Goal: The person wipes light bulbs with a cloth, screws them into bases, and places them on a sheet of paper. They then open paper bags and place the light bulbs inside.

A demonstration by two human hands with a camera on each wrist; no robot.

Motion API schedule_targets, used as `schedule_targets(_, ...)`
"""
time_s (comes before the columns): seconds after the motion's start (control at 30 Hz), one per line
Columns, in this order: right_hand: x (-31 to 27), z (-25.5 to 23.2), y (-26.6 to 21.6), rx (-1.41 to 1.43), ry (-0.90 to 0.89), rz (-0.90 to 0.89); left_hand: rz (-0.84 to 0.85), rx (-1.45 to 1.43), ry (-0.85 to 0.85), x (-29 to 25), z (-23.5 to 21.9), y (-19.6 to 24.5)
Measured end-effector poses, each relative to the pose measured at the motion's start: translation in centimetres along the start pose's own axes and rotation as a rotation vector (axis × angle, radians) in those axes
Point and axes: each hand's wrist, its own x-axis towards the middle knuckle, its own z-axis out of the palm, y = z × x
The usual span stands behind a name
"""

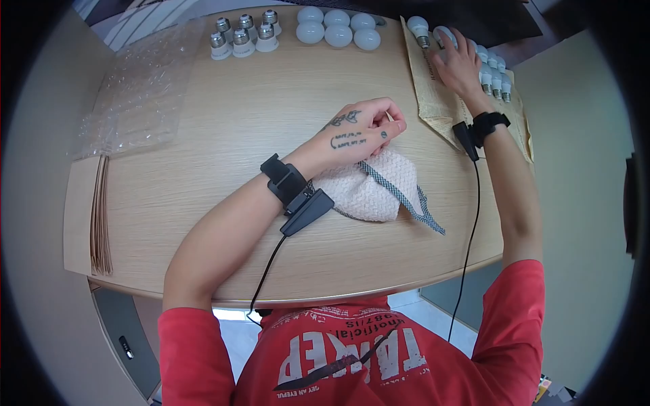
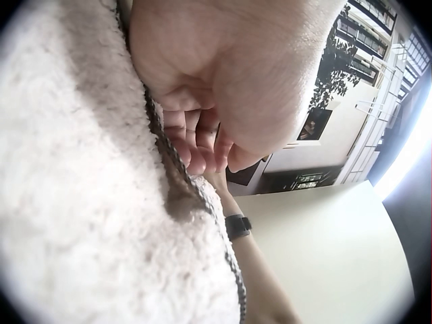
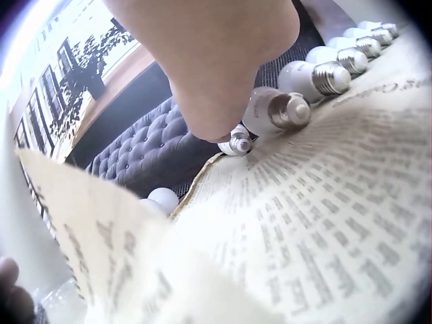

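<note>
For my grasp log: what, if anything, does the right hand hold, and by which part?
Cannot be told: the right hand partly covers a bulb.

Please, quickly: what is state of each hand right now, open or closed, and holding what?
Left hand: fingers curled at the white cloth; its grip cannot be told.
Right hand: closed around a light bulb.

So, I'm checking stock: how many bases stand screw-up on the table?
6, left of the domes. Near row: left base, middle base, right base. Far row: left base, middle base, right base, partly hidden by the near row.
</note>
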Motion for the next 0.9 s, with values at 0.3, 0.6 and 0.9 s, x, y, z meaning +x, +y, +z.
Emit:
schedule_targets(0.3,3.6,0.8,-1.0,-0.175,-0.414,-0.148,-0.038,0.006,-0.021,-0.1,-0.2,0.4)
schedule_targets(0.6,2.7,0.9,-0.9,-0.166,-0.424,0.025,-0.021,-0.015,-0.013,0.0,-0.1,0.1)
schedule_targets(0.9,3.5,0.1,-1.6,-0.153,-0.4,0.077,-0.015,0.001,-0.012,-0.2,-0.1,0.4)
